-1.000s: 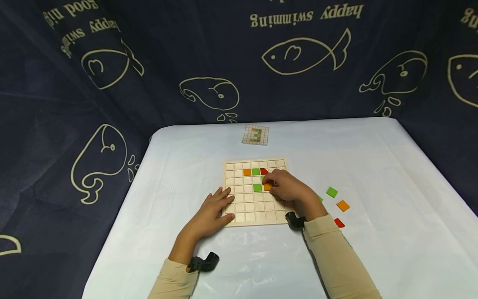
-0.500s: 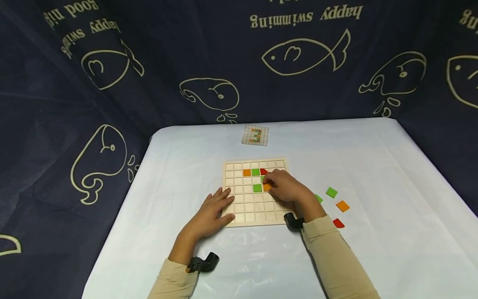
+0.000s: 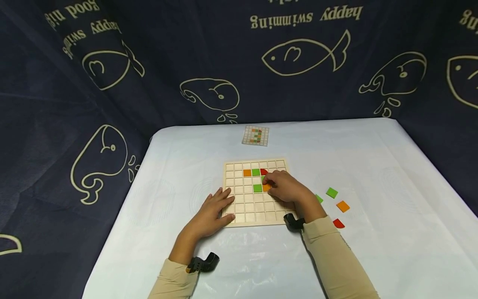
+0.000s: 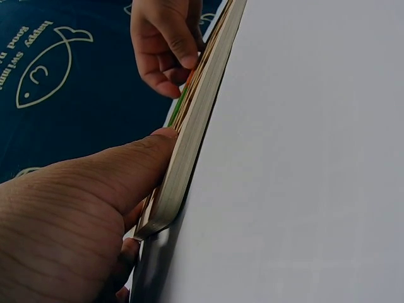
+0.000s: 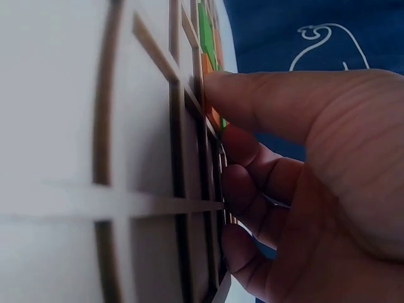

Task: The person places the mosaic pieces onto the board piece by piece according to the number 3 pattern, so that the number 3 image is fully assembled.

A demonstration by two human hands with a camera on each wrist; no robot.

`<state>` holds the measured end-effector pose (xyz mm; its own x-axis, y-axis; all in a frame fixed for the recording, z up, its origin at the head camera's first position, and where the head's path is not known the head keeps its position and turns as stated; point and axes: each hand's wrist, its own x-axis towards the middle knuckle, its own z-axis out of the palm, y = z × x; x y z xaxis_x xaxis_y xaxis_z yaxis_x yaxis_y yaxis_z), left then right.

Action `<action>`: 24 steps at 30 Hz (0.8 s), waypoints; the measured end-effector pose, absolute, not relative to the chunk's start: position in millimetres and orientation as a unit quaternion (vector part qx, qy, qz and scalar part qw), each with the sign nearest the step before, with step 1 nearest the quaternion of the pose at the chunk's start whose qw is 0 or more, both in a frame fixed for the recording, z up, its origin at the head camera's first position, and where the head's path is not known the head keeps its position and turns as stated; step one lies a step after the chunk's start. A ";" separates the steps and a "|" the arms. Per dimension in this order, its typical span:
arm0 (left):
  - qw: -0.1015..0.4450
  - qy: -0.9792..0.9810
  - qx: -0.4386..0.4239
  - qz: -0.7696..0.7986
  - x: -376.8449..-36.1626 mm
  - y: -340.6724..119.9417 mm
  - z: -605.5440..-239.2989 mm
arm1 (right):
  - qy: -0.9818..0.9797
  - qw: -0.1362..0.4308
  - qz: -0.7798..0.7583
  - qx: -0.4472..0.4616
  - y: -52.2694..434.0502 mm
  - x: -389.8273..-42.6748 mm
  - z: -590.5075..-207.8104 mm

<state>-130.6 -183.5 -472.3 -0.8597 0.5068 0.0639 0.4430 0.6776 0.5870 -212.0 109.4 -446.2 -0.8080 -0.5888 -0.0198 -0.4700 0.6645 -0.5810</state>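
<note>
Biggest thing I've got on screen is the dark blue curtain (image 3: pixel 239 62) wrapping the back and sides, drawn over with pale fish and whales; the writing hangs upside down, and I can read "happy swimming" across the top and "good" at the upper left. Below it, a table (image 3: pixel 392 199) under a pale, slightly wrinkled cover. On it, dead centre, the wooden grid board (image 3: pixel 246 209), with an orange, a green and a red tile in its second row and another green one lower down. Left hand (image 3: pixel 214 209) lies flat, fingers straight, pressing the board's near left edge. Right hand (image 3: pixel 285 187) is curled, its fingertips pinching an orange tile (image 3: pixel 266 187) into a cell just right of that lower green tile. Off to the right on the cover lie loose tiles (image 3: pixel 337 203): green, orange, red. At the far edge, a small pattern card (image 3: pixel 255 135) showing a coloured grid
</note>
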 end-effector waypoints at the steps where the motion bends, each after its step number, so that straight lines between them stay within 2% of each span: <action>1: 0.052 0.914 0.260 0.306 -130.7 -183.2 -472.4 | 0.906 0.103 -0.289 -0.292 109.9 -211.6 -446.2; 7: 0.051 0.914 0.260 0.307 -130.5 -183.0 -472.5 | 0.896 0.111 -0.320 -0.287 115.2 -208.0 -444.7; 14: 0.053 0.913 0.259 0.310 -130.4 -182.5 -473.3 | 0.868 0.145 -0.402 -0.253 129.1 -200.8 -439.8; 24: 0.051 0.916 0.253 0.307 -130.6 -182.9 -474.9 | 0.882 0.103 -0.406 -0.216 170.2 -190.6 -434.2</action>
